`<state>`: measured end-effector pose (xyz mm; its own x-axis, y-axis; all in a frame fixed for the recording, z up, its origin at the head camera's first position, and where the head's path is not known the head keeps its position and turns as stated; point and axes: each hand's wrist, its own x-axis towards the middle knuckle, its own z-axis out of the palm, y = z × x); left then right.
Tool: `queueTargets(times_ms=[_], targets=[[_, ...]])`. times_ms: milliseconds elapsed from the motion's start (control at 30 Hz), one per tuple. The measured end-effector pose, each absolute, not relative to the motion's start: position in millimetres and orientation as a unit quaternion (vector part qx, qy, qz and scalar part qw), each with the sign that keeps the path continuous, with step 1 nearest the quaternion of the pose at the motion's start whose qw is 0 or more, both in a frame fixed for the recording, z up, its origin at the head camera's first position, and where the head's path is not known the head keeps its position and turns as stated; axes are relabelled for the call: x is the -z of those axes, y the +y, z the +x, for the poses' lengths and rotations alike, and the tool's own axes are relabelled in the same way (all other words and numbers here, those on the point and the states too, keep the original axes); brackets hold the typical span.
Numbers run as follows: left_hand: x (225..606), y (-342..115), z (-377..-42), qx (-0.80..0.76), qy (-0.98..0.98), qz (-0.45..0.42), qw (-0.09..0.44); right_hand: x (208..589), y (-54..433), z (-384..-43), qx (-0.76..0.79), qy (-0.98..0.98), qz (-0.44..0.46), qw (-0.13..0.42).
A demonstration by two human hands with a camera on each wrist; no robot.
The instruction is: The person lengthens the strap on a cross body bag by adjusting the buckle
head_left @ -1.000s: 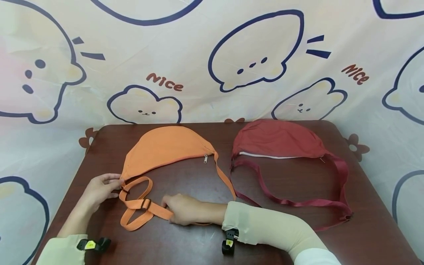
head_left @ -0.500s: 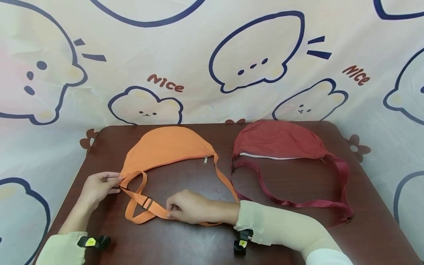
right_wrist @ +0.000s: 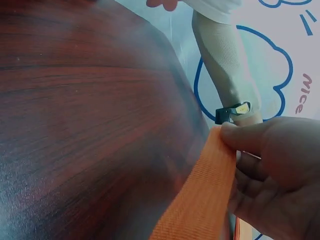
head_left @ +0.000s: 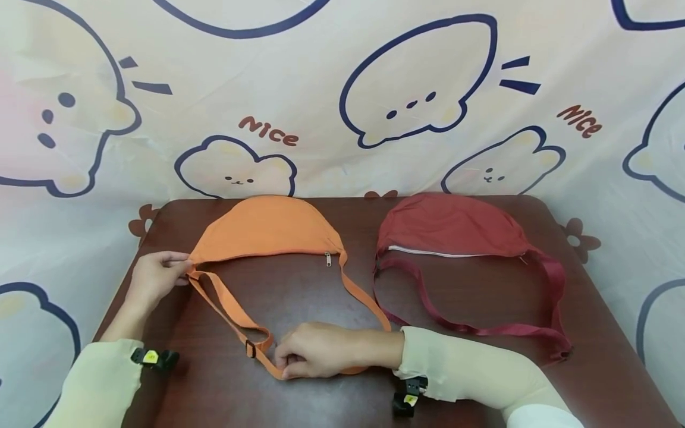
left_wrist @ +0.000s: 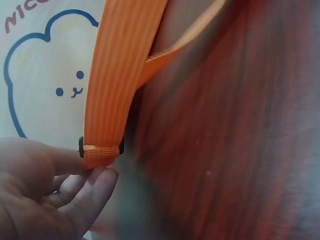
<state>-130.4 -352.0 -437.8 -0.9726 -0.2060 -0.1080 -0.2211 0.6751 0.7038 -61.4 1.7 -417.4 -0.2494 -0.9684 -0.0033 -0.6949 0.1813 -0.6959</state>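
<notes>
An orange waist bag [head_left: 270, 229] lies on the left half of the table, its zipper edge facing me. At its left corner my left hand [head_left: 155, 276] pinches the tab where the strap [left_wrist: 112, 90] joins; a dark buckle [left_wrist: 121, 146] sits right above the fingertips in the left wrist view. Lower in the head view, my right hand [head_left: 316, 351] pinches the orange strap between thumb and fingers, just right of its black slider [head_left: 250, 349]. The strap [right_wrist: 200, 195] runs flat from the thumb in the right wrist view. Part of it is hidden behind the right hand.
A red waist bag [head_left: 449, 226] lies on the right half of the table, its dark red strap [head_left: 481, 327] looped toward me. The brown table [head_left: 214, 398] has a patterned cloth [head_left: 321, 89] hanging behind it.
My right hand has drawn the orange strap rightward and toward me, and its tangled loops have straightened. My left hand has moved up slightly with the bag's corner, levelling the bag's lower edge.
</notes>
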Motion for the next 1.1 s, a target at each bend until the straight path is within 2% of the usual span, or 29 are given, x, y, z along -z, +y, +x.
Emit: queueTargets(times_ms=[400, 633, 767, 1000, 1100], targets=[[438.4, -357.3, -145.8, -0.387, 0.910, -0.149, 0.002, 419.1, 6.4, -62.8, 0.312, 0.721, -0.545, 0.292], [436.6, -352.4, -152.4, -0.390, 0.904, -0.174, -0.004, 416.5, 3.2, -63.3, 0.260, 0.714, -0.597, 0.257], [438.4, -352.8, -153.6, -0.391, 0.904, -0.174, -0.002, 417.5, -0.1, -65.1, 0.244, 0.711, -0.607, 0.257], [439.1, -356.5, -155.1, -0.390, 0.907, -0.161, 0.007, 425.4, -14.0, -78.5, 0.256, 0.749, -0.569, 0.222], [438.6, -357.2, -156.3, -0.386, 0.908, -0.160, 0.013, 429.6, -22.7, -84.5, 0.285, 0.762, -0.530, 0.239]])
